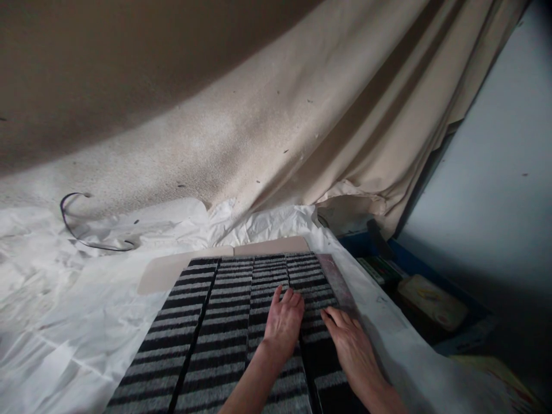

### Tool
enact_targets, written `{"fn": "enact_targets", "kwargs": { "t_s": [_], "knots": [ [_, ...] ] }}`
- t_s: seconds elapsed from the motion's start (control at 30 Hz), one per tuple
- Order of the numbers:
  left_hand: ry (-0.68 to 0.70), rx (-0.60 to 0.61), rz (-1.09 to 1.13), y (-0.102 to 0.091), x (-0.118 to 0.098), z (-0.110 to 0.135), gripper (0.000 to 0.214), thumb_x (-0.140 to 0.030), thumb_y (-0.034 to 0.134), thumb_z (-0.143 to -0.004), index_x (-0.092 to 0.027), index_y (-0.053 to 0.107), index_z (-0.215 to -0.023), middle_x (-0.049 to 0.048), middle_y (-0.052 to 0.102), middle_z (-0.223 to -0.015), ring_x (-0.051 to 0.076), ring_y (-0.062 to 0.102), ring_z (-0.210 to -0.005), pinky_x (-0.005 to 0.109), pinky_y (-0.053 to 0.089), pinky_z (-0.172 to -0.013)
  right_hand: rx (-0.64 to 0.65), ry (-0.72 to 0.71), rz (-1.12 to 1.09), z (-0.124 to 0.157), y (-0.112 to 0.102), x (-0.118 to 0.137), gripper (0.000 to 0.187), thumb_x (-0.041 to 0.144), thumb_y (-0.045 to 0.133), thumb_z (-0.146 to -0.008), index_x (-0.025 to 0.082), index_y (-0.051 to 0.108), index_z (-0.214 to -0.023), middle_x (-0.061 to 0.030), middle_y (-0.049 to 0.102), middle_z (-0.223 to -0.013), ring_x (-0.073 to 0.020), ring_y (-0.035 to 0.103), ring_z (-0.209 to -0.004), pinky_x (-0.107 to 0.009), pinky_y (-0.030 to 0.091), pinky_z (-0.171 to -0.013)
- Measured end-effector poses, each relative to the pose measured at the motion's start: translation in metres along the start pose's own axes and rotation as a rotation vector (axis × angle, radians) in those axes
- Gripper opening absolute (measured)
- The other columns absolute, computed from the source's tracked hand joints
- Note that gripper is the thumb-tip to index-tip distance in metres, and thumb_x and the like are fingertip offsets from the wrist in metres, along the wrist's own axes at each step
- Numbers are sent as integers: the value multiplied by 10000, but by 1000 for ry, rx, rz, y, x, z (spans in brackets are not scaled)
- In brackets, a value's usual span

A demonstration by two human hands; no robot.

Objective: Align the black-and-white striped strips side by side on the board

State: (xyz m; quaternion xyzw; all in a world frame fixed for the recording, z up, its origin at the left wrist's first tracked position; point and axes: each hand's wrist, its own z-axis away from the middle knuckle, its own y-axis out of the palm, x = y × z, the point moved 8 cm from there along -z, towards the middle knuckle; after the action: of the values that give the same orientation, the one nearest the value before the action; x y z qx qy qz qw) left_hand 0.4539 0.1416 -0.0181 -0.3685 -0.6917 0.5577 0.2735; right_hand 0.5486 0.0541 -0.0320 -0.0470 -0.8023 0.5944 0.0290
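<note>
Striped strips (215,328) on white-sheeted counter (64,322)

Strips: four columns, 6 o'clock. Left hand (283,316) over them, fingers slightly apart; right hand (351,339) at 5, fingers together, grip: cannot tell. Beige cloth (241,126) at 12, grey wall (487,161) at 3, blue box (414,265) at 4, black cord (63,214) at 9.

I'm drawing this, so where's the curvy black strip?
In the head view, the strip is at the left, on the white sheet, near the beige cloth.
</note>
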Motion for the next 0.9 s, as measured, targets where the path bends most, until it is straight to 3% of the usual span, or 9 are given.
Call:
{"fn": "enact_targets", "kwargs": {
  "t_s": [0.17, 0.27, 0.37, 0.57, 0.8, 0.9],
  "knots": [
    [-29, 12, 43, -2, 3, -6, 202, -145, 450, -927, -203, 633, -991, 32, 659, -1023, 220, 552, -1082, 482, 339, -1136, 59, 17, -54, 5, 1, 1, 539, -33, 402, -810, 209, 631, -1234, -61, 662, -1227, -224, 619, -1071, -383, 533, -875],
    [-51, 42, 82, -7, 7, -10, 106, -221, 598, -878, -206, 651, -968, 43, 646, -1049, 238, 544, -1094, 443, 397, -1088, 107, 37, -129, 8, 0, 0, 542, -17, 408, -822, 224, 612, -1263, -60, 646, -1246, -232, 596, -1103, -406, 513, -908],
    [-44, 69, 96, -12, 11, -15, 176, -280, 710, -805, -208, 665, -960, 56, 622, -1110, 253, 534, -1113, 414, 435, -1048, 127, 78, -254, 5, -3, -5, 495, 30, 419, -853, 225, 613, -1264, -67, 631, -1254, -239, 562, -1137, -411, 488, -937],
    [-20, 151, 133, -5, 14, -23, 208, -288, 715, -802, -204, 656, -983, 50, 653, -1078, 243, 572, -1099, 447, 384, -1108, 185, 168, -558, -10, 3, -24, 379, 40, 528, -807, 175, 688, -1123, -78, 645, -1152, -213, 541, -1104, -358, 436, -1006],
    [-21, 210, 157, -12, 14, -23, 153, -252, 562, -905, -195, 684, -978, 69, 677, -1097, 243, 588, -1113, 491, 348, -1130, 210, 119, -515, -15, -9, -17, 398, 34, 526, -812, 166, 663, -1161, -73, 648, -1083, -233, 529, -1064, -385, 444, -957],
    [-38, 206, 164, -13, 14, -21, 192, -341, 635, -868, -191, 687, -975, 70, 679, -1095, 253, 589, -1109, 493, 347, -1130, 248, 88, -466, -17, -12, -11, 394, 49, 510, -833, 197, 668, -1163, -64, 634, -1073, -233, 530, -1050, -383, 457, -932]
  ]
}}
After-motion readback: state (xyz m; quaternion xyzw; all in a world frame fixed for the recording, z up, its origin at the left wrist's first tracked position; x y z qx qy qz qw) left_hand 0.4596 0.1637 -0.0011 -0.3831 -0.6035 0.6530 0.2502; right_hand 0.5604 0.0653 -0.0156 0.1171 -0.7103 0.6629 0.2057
